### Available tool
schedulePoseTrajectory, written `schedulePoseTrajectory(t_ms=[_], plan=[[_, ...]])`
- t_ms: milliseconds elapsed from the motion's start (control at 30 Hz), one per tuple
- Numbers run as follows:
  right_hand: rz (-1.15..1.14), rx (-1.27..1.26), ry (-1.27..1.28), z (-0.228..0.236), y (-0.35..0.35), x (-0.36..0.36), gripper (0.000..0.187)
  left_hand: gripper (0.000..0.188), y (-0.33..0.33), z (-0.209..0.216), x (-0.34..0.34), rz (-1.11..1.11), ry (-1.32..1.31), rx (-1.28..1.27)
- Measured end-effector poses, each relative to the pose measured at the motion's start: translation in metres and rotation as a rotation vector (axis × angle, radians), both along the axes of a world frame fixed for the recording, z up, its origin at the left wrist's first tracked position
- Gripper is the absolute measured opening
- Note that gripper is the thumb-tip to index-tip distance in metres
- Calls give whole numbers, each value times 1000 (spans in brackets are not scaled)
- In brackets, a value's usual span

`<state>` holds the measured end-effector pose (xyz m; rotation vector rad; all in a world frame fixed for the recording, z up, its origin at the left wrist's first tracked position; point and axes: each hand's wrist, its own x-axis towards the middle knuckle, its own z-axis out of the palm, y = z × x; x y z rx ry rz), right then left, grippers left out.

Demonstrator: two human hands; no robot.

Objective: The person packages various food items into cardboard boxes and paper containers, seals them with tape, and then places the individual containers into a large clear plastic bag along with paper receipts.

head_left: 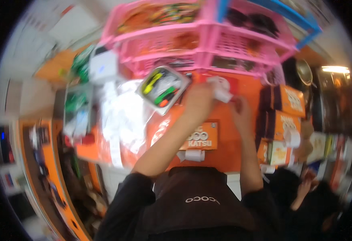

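Note:
At the back middle of the orange table, a curling piece of white paper point(222, 91) with some red by it lies between my two hands. My left hand point(200, 99) is at its left side; motion smears the fingers, so their grip is unclear. On the other side my right hand point(241, 113) reaches up, its fingertips pinched at the paper's right edge. An orange printed box point(207, 138) rests on the table below my hands. A curled white paper slip point(194, 155) sticks out at the box's near edge.
Pink stacked baskets point(202, 46) with packets stand behind. A metal tray point(161, 107) of markers and small tools is left of my hands, beside clear plastic point(129, 114). Orange boxes point(286, 124) line the right edge. Another person's hand point(304, 188) shows at lower right.

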<state>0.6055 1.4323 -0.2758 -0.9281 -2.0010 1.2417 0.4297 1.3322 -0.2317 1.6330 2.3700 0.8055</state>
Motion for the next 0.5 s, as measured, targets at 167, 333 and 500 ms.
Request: schedulePoseTrajectory(t_ms=[167,333,500], plan=[[38,23,300,65,-52,51,14,32,-79,108,96,-255,-23,396],[79,142,428,150,-85,90,15,27,-121,130,197,-457,-49,498],[274,94,519,198,-118,81,16,23,-121,147,241,-569,-22,522]])
